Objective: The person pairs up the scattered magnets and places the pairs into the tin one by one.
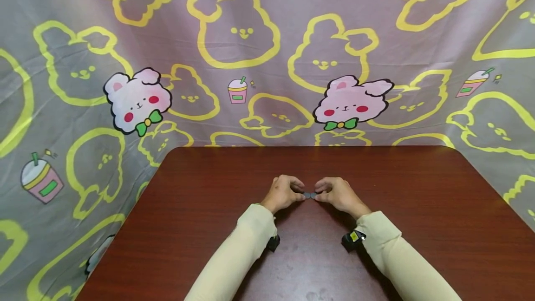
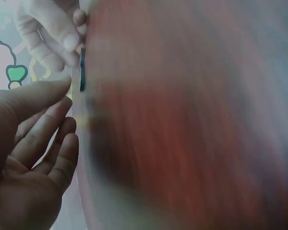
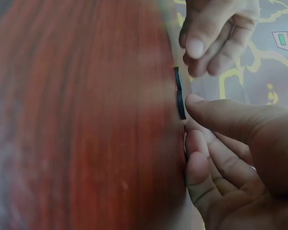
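Observation:
Two small, thin, dark round discs lie side by side on the brown table (image 1: 309,250), edges meeting or nearly so. In the head view the left disc (image 1: 307,195) is by my left hand (image 1: 284,193), the right disc (image 1: 313,195) by my right hand (image 1: 339,194). Both wrist views show the discs (image 2: 82,72) edge-on as a thin dark strip. My left thumb and fingers are loosely bent beside them, with a gap in the left wrist view. The right thumb (image 3: 216,112) comes very close to the near disc (image 3: 181,105); whether it touches is unclear.
A patterned cloth (image 1: 267,50) with rabbit faces and cups hangs behind and at both sides of the table. Dark wrist cameras, one of them a black unit (image 1: 353,240), sit under the cream sleeves (image 1: 246,240).

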